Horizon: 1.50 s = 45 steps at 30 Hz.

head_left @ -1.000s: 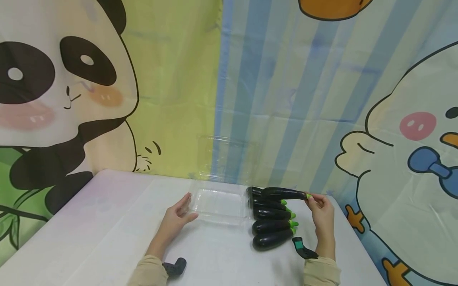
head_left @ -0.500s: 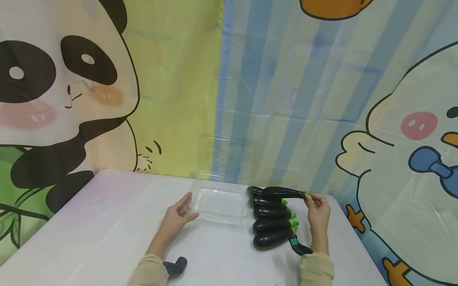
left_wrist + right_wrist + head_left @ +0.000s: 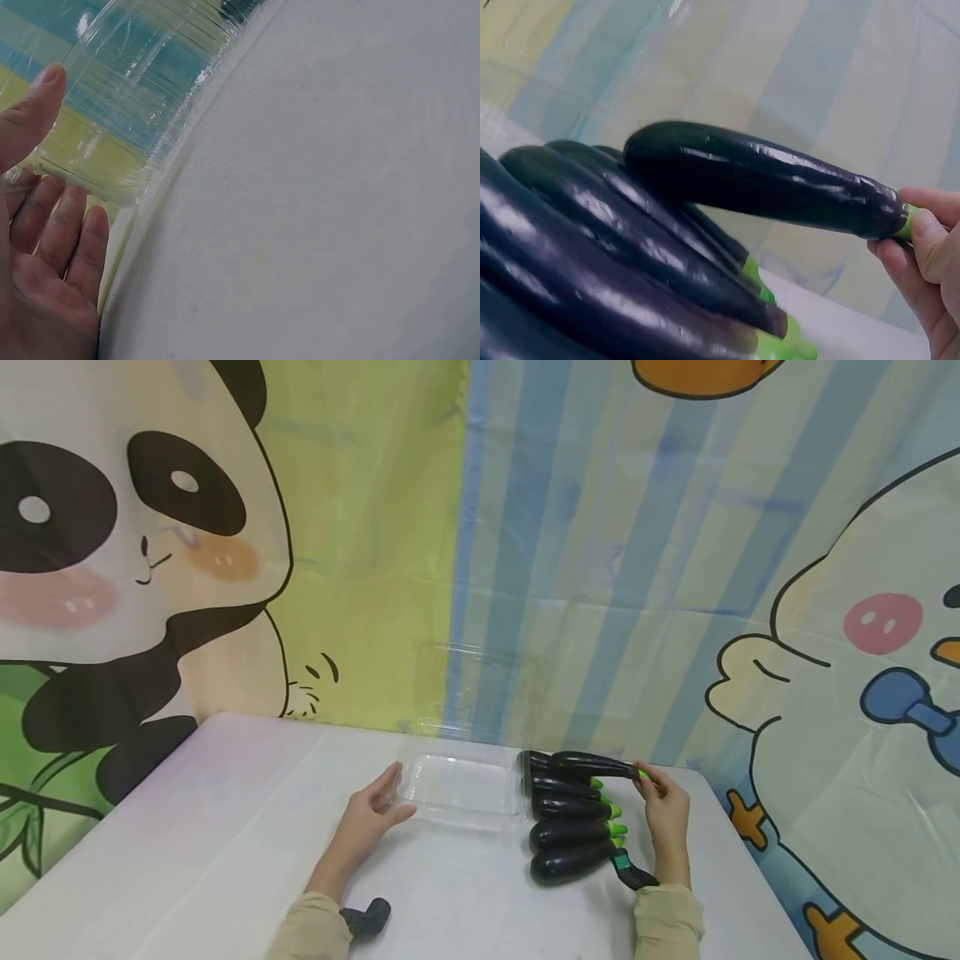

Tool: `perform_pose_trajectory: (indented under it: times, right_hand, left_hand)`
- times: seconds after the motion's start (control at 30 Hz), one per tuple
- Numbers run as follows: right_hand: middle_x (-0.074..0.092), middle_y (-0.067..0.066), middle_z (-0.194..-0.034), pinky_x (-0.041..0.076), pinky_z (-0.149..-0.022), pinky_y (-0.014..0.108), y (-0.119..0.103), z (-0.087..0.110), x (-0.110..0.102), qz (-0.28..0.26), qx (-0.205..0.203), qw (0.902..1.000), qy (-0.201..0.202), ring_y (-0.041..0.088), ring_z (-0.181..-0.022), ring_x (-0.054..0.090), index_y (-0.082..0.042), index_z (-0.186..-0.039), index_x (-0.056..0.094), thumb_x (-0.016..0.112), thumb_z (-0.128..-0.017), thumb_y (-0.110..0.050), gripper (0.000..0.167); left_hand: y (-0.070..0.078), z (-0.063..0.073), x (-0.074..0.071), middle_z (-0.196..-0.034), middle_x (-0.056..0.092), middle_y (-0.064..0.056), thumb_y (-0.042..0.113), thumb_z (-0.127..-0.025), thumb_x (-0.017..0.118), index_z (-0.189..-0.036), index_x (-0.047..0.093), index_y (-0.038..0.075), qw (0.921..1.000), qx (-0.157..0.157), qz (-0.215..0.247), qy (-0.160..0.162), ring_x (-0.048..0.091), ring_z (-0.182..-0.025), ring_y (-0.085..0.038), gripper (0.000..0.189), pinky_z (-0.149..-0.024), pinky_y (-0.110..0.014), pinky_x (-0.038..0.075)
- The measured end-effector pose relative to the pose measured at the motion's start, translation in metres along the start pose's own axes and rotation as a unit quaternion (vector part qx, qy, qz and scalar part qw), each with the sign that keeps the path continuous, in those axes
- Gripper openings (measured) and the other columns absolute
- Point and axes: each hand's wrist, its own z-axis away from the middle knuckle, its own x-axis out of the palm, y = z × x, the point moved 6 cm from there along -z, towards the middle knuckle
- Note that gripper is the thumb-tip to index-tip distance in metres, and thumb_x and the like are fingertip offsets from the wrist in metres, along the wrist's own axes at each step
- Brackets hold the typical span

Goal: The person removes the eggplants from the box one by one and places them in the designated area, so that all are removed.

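A clear plastic clamshell box (image 3: 461,787) lies on the white table with its lid raised at the back. At its left end, my left hand (image 3: 360,827) holds the corner, thumb at the front and fingers along the side; the left wrist view shows the plastic (image 3: 142,82) between thumb and fingers. My right hand (image 3: 666,806) pinches the green stem of a dark, glossy eggplant (image 3: 765,180). That eggplant is held over the far end of a row of eggplants (image 3: 566,835), its rounded end pointing left toward the box.
Several eggplants lie side by side right of the box, green stems facing right, the nearer ones (image 3: 592,292) large in the right wrist view. Behind the white table (image 3: 247,827) hangs a printed curtain (image 3: 600,568) with cartoon animals. Black wrist mounts (image 3: 367,920) stick out beside both sleeves.
My right hand has shifted slightly left and keeps its pinch on the eggplant stem, the eggplant staying nearly in place. The left hand and the box have not visibly moved.
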Motion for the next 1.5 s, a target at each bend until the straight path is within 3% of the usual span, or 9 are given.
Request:
perform_pose_trajectory:
  times: [0.2, 0.4, 0.7, 0.8, 0.87, 0.97, 1.07, 1.27, 1.5]
  right_hand:
    - [0.057, 0.019, -0.122, 0.052, -0.079, 0.007, 0.018, 0.002, -0.003, 0.01, 0.019, 0.9997, -0.013, -0.012, -0.082, 0.061, 0.005, -0.122, 0.06, 0.05, -0.095, 0.004, 0.03]
    - [0.062, 0.004, -0.115, 0.054, -0.08, 0.011, 0.042, 0.005, 0.0, 0.009, 0.045, 0.9977, -0.051, -0.006, -0.087, 0.065, 0.001, -0.124, 0.061, 0.054, -0.095, -0.002, 0.03]
    - [0.067, 0.004, -0.11, 0.053, -0.076, 0.008, 0.048, 0.006, -0.003, 0.046, 0.011, 0.9984, -0.033, -0.009, -0.086, 0.062, -0.003, -0.118, 0.067, 0.059, -0.092, -0.004, 0.027]
    - [0.067, -0.006, -0.105, 0.054, -0.077, 0.009, 0.047, 0.008, -0.007, 0.01, 0.022, 0.9995, -0.022, -0.008, -0.087, 0.063, -0.002, -0.119, 0.066, 0.058, -0.092, -0.002, 0.028]
    - [0.066, -0.01, -0.103, 0.054, -0.08, 0.011, 0.046, 0.009, -0.007, -0.043, 0.029, 0.9984, -0.023, -0.006, -0.089, 0.065, 0.002, -0.121, 0.063, 0.057, -0.092, 0.0, 0.03]
    - [0.064, -0.011, -0.103, 0.053, -0.085, 0.014, 0.044, 0.01, -0.007, -0.12, 0.041, 0.9916, -0.025, -0.003, -0.092, 0.066, 0.009, -0.126, 0.056, 0.055, -0.093, 0.001, 0.033]
    - [0.062, -0.01, -0.106, 0.053, -0.086, 0.014, 0.045, 0.012, -0.007, -0.162, 0.059, 0.9849, -0.016, -0.003, -0.094, 0.065, 0.011, -0.129, 0.052, 0.054, -0.094, 0.001, 0.037]
    - [0.06, -0.011, -0.106, 0.052, -0.085, 0.012, 0.047, 0.019, -0.007, -0.167, 0.089, 0.9819, -0.006, -0.006, -0.093, 0.065, 0.007, -0.132, 0.051, 0.053, -0.095, -0.001, 0.039]
    - [0.06, -0.01, -0.106, 0.053, -0.088, 0.015, 0.042, 0.027, -0.007, -0.204, 0.135, 0.9689, -0.039, -0.002, -0.095, 0.065, -0.002, -0.125, 0.061, 0.052, -0.095, 0.001, 0.032]
  left_hand:
    - [0.001, 0.0, 0.001, -0.156, 0.029, 0.004, 0.031, -0.08, 0.076, -0.149, 0.031, 0.021, 1.0, -0.002, 0.0, -0.01, 0.028, -0.143, -0.015, 0.084, -0.113, -0.029, 0.03]
    - [0.003, 0.002, 0.001, -0.155, 0.029, 0.004, 0.031, -0.08, 0.076, -0.149, 0.031, 0.021, 0.9999, -0.003, 0.004, -0.013, 0.028, -0.143, -0.015, 0.083, -0.114, -0.03, 0.03]
    - [0.003, 0.003, 0.001, -0.155, 0.031, 0.006, 0.032, -0.079, 0.077, -0.149, 0.032, 0.024, 0.9999, -0.006, 0.004, -0.01, 0.03, -0.142, -0.014, 0.084, -0.114, -0.029, 0.03]
    - [0.002, 0.003, 0.001, -0.155, 0.03, 0.005, 0.033, -0.079, 0.077, -0.149, 0.031, 0.023, 0.9999, -0.007, 0.004, -0.015, 0.029, -0.142, -0.014, 0.084, -0.114, -0.029, 0.03]
    - [0.002, 0.003, 0.001, -0.155, 0.03, 0.005, 0.035, -0.079, 0.077, -0.149, 0.031, 0.023, 0.9999, -0.006, 0.002, -0.016, 0.029, -0.142, -0.014, 0.085, -0.113, -0.029, 0.031]
    - [0.003, 0.003, 0.0, -0.155, 0.03, 0.004, 0.035, -0.079, 0.076, -0.149, 0.031, 0.022, 0.9999, -0.003, 0.005, -0.014, 0.03, -0.142, -0.015, 0.085, -0.113, -0.031, 0.032]
    - [0.005, 0.002, -0.002, -0.155, 0.03, 0.001, 0.032, -0.08, 0.076, -0.15, 0.03, 0.02, 0.9999, 0.002, 0.004, -0.012, 0.031, -0.142, -0.018, 0.085, -0.112, -0.033, 0.032]
    - [0.008, 0.002, -0.001, -0.156, 0.027, 0.004, 0.028, -0.082, 0.074, -0.15, 0.029, 0.021, 0.9998, -0.012, -0.009, -0.01, 0.029, -0.143, -0.015, 0.082, -0.114, -0.031, 0.029]
    - [0.013, 0.002, -0.001, -0.156, 0.026, 0.003, 0.027, -0.083, 0.074, -0.15, 0.028, 0.019, 0.9998, -0.015, 0.0, -0.017, 0.028, -0.143, -0.017, 0.082, -0.115, -0.033, 0.029]
